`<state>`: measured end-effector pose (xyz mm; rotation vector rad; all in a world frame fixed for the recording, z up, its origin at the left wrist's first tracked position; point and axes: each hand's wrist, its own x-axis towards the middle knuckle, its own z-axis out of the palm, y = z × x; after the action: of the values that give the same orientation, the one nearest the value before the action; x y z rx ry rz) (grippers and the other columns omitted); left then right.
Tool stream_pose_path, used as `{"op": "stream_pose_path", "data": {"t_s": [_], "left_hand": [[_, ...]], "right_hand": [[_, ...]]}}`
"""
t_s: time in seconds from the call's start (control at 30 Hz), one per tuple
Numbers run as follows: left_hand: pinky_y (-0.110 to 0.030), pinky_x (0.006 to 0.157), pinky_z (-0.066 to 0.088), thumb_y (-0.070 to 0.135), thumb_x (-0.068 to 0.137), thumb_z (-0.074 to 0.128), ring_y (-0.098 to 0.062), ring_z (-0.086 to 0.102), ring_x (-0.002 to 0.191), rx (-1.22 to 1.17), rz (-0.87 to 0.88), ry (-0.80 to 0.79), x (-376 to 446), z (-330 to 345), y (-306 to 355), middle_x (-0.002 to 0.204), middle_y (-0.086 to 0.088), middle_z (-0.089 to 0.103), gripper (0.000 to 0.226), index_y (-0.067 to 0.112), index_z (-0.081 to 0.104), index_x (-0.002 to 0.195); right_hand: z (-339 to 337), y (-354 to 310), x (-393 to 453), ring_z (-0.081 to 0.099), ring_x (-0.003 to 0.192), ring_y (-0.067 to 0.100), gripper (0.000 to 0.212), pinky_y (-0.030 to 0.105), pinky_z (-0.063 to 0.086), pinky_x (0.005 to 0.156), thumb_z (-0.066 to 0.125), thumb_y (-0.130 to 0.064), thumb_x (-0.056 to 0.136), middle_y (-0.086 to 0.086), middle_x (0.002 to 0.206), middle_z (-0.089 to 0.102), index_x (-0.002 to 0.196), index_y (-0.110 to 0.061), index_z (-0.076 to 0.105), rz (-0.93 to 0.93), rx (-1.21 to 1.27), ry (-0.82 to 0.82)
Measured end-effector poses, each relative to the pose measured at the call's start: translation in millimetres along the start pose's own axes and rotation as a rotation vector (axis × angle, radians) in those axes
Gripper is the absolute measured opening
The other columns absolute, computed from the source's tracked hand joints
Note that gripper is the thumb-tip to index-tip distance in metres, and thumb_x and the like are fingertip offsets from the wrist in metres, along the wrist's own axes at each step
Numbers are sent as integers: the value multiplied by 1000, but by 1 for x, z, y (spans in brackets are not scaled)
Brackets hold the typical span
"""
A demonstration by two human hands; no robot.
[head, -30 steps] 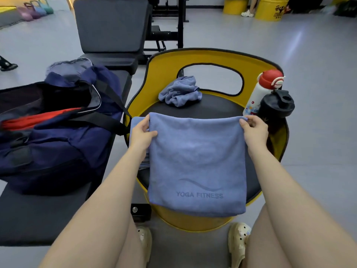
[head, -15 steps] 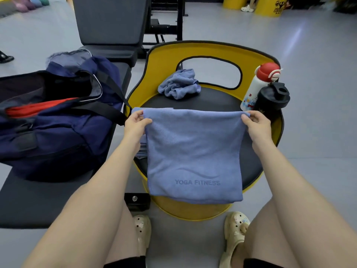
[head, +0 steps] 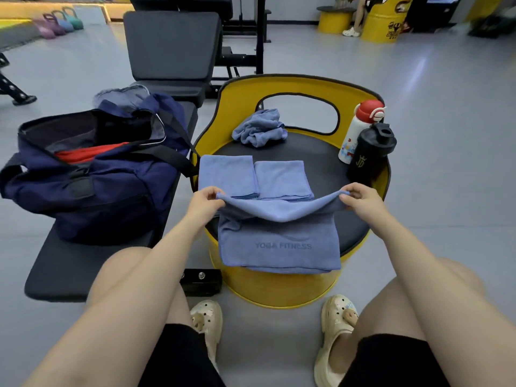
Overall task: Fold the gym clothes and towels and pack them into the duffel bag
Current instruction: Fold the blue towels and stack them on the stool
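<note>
I count four blue towels on the yellow barrel seat (head: pixel 296 85): two folded ones (head: pixel 227 174) (head: pixel 282 178) side by side, one crumpled towel (head: pixel 258 128) at 12 o'clock, and the "YOGA FITNESS" towel (head: pixel 279 247), its long axis running 9 to 3. My left hand (head: pixel 205 202) and right hand (head: pixel 360 201) pinch its far corners. One open duffel bag (head: pixel 92 188) sits at 9 o'clock; two bottles (head: pixel 360 129) (head: pixel 371 152) stand at 2.

duffel bag (head: pixel 92 188) contents mostly hidden, kettlebells (head: pixel 58 23) blurred
</note>
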<state>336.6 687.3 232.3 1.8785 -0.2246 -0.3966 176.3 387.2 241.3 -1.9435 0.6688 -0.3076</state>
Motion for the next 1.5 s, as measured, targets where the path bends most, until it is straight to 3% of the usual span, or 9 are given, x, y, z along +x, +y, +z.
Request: {"op": "stream_pose_path", "data": {"t_s": [0.2,0.33,0.43,0.53,0.67,0.9,1.1,1.27,1.5], "left_hand": [[-7,58,44,-17,84,49,-9,55,75,-16,8,16,-32,8,-22,80,-3,59,33,11,54,67],[-20,68,43,-17,82,50,-10,53,73,54,7,-23,-45,10,-39,77,0,58,35,15,55,67],[-26,72,42,-16,80,53,-16,52,74,132,-28,-115,-51,9,-49,74,-5,57,34,15,56,67],[-21,64,40,-14,80,54,-14,49,70,150,-119,-180,-54,9,-56,73,-5,55,31,14,56,67],[-25,54,34,-12,70,46,-19,41,61,66,-272,-143,-55,13,-57,72,-9,48,26,12,52,76],[-31,66,48,6,96,42,-23,60,81,-355,-484,29,-39,20,-50,92,-9,58,11,6,51,89],[-34,87,45,21,99,49,-29,55,117,-390,-522,18,-23,27,-51,127,-16,56,38,0,49,130],[-30,63,45,39,100,40,-20,56,77,-400,-628,-30,-16,36,-46,93,-8,61,33,11,56,107],[-36,72,50,50,95,43,-25,65,87,-645,-714,-194,-6,38,-41,92,-7,72,45,13,68,96]], "right_hand": [[4,26,-30,54,86,21,18,38,45,81,55,-8,93,0,83,61,83,-23,59,52,-11,70],[3,33,-50,51,83,19,7,29,41,69,53,-10,95,4,87,58,93,-12,60,43,-40,53],[6,41,-57,53,85,19,8,32,42,76,54,-7,94,1,82,58,89,-11,58,88,-93,-44],[9,51,-58,54,81,23,16,42,49,82,56,-4,91,3,75,57,79,-14,57,159,-177,-130],[12,58,-54,55,80,21,18,37,52,79,55,6,86,9,83,56,80,-10,59,296,-137,-177],[21,65,-36,58,103,28,15,38,54,80,59,-24,91,12,109,58,100,-14,52,446,39,-32],[27,67,-19,64,98,33,28,45,54,88,59,-34,93,14,100,65,104,-8,57,415,70,17],[30,63,4,66,97,33,23,48,53,91,60,-36,92,16,99,69,80,-17,60,434,123,81],[41,51,24,61,99,35,39,46,50,94,57,-41,93,10,94,62,100,-4,66,540,107,132]]}}
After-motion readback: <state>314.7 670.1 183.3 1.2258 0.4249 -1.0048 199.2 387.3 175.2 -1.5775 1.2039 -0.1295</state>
